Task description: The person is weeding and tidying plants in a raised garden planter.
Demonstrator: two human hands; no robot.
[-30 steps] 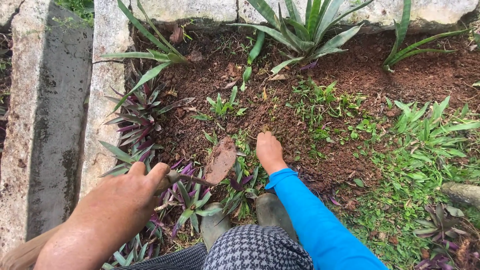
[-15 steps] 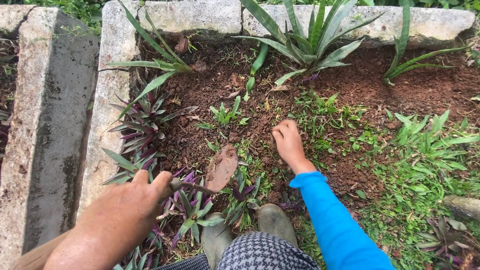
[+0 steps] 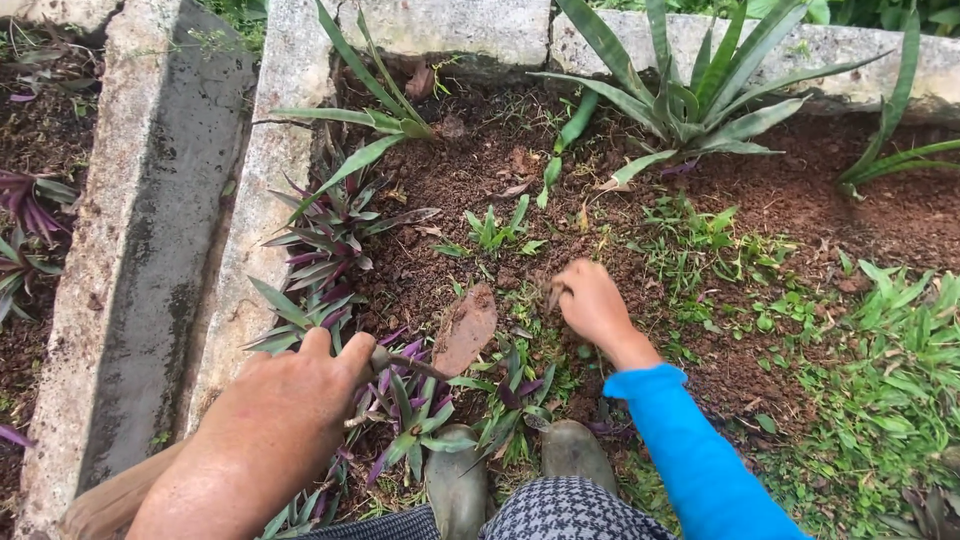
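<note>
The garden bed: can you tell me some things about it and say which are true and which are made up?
1. The left hand holds a trowel with a soil-caked blade. True.
2. The right hand wears a glove. False: it is bare, with a blue sleeve behind it.
3. The right hand reaches down into small weeds in the soil. True.
4. The purple-leaved plants grow by the right edge. False: they line the concrete curb on the left.

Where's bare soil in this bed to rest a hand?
Bare soil lies between the big spiky plant and the weeds at right. A smaller patch sits beside the purple plants. It is crowded around the trowel, left hand and right hand.
</note>
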